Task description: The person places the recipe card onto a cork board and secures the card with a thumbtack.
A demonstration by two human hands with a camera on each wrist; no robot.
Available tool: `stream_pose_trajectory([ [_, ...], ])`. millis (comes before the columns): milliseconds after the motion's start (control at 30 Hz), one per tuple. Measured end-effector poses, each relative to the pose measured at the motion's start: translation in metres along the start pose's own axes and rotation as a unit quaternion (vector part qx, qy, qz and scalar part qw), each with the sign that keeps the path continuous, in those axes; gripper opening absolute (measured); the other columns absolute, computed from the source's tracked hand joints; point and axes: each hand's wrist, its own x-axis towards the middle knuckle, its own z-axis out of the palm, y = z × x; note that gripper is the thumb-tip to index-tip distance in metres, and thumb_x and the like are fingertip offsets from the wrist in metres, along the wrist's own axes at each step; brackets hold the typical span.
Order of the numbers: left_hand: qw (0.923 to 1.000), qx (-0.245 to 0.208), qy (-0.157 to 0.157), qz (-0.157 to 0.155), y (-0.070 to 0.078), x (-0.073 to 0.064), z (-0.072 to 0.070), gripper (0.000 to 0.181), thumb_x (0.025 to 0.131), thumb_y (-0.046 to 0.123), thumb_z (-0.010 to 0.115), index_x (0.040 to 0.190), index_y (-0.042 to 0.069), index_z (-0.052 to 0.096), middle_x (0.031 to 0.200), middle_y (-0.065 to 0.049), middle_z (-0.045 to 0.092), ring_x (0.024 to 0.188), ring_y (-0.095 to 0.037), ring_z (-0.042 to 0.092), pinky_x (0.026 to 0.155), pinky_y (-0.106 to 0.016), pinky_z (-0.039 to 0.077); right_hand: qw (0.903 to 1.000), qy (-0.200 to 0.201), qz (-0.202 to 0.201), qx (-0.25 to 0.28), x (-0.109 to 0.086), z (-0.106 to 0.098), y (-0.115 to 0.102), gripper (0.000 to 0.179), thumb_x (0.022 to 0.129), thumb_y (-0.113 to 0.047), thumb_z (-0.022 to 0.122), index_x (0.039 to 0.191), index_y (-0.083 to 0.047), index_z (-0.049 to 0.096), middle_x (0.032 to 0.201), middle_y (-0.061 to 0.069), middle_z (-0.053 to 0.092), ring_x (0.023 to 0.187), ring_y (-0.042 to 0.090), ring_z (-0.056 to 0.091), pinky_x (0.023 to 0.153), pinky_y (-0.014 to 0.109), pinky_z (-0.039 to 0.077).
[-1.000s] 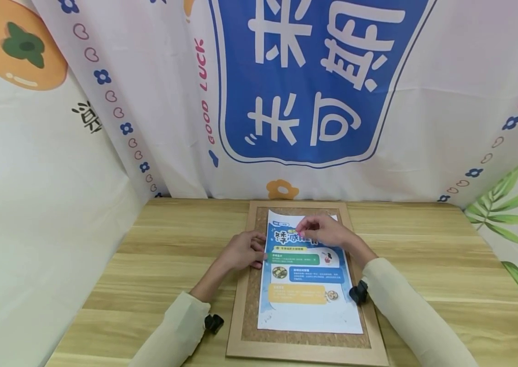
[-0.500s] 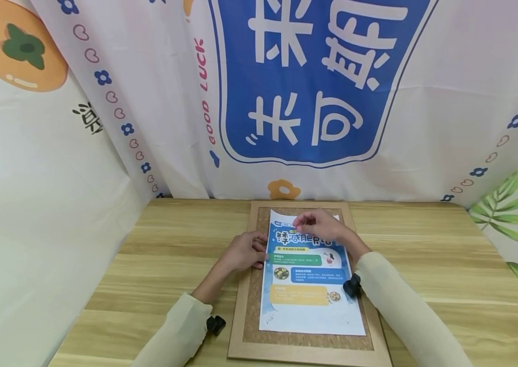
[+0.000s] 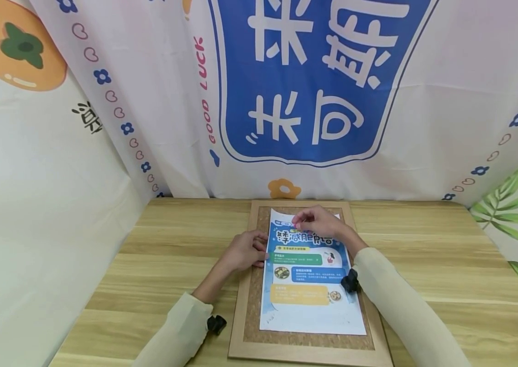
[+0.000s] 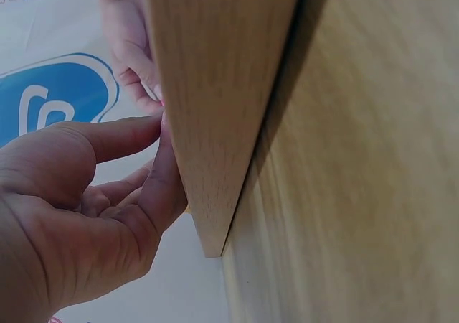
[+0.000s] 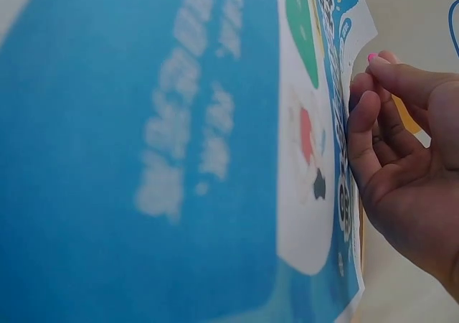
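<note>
A printed poster (image 3: 312, 320) with blue, green and yellow panels lies on a wood-framed cork board (image 3: 304, 340). My right hand (image 3: 320, 224) is over the poster's upper part, with thumb and index finger pinching a small pink push pin (image 5: 371, 57). In the right wrist view its other fingers bend close to the paper. My left hand (image 3: 243, 251) rests at the left side of the board, thumb and fingertips at the poster's left edge. From the left wrist, the fingertips of the left hand (image 4: 93, 194) are partly hidden behind the wooden frame (image 4: 208, 115).
The board lies on a wood-grain table (image 3: 171, 244). Behind it hangs a white curtain (image 3: 240, 178) with a blue printed sign. Sleeves with small black wrist cameras (image 3: 216, 324) flank the board. The poster's top left corner curls up slightly.
My right hand has shifted slightly up and left over the poster's top, still pinching the pink push pin. My left hand stays at the poster's left edge.
</note>
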Motion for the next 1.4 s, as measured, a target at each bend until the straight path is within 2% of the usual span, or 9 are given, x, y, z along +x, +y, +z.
stream_pose_trajectory([
  [400,0.9999,0.008,0.007,-0.004,0.002,-0.001,0.000,0.043,0.095,-0.005,0.075,0.137,-0.004,0.063,0.101,-0.017,0.076,0.072,-0.017,0.074,0.064,-0.030,0.068,1.0000,-0.008,-0.002,0.003,0.008,0.002,-0.002,0.018,0.106,-0.017,0.067,0.120,-0.015,0.078,0.109,0.005,0.074,0.097,0.022,0.062,0.088,0.032,0.052],
  [933,0.9994,0.007,0.032,-0.005,0.002,-0.001,0.000,0.044,0.093,-0.007,0.076,0.135,-0.004,0.065,0.097,-0.017,0.075,0.072,-0.018,0.074,0.064,-0.030,0.068,0.9996,-0.011,-0.026,-0.003,0.019,0.011,-0.013,0.020,0.107,-0.020,0.067,0.123,-0.014,0.077,0.122,0.006,0.076,0.106,0.022,0.063,0.102,0.039,0.052],
  [1133,0.9988,0.011,0.049,-0.004,0.001,-0.002,0.001,0.042,0.093,-0.007,0.076,0.134,-0.004,0.066,0.096,-0.016,0.074,0.071,-0.017,0.073,0.064,-0.029,0.067,0.9999,-0.008,-0.014,0.000,0.019,0.011,-0.015,0.020,0.107,-0.020,0.066,0.123,-0.015,0.077,0.121,0.006,0.075,0.107,0.023,0.062,0.102,0.038,0.053],
  [1400,0.9977,0.012,0.067,-0.006,0.002,-0.003,0.001,0.041,0.092,-0.008,0.075,0.132,-0.004,0.066,0.096,-0.016,0.073,0.070,-0.017,0.071,0.063,-0.028,0.066,0.9999,0.000,-0.016,0.006,0.017,0.009,-0.019,0.020,0.107,-0.020,0.066,0.123,-0.013,0.076,0.120,0.008,0.074,0.100,0.022,0.063,0.089,0.030,0.054],
])
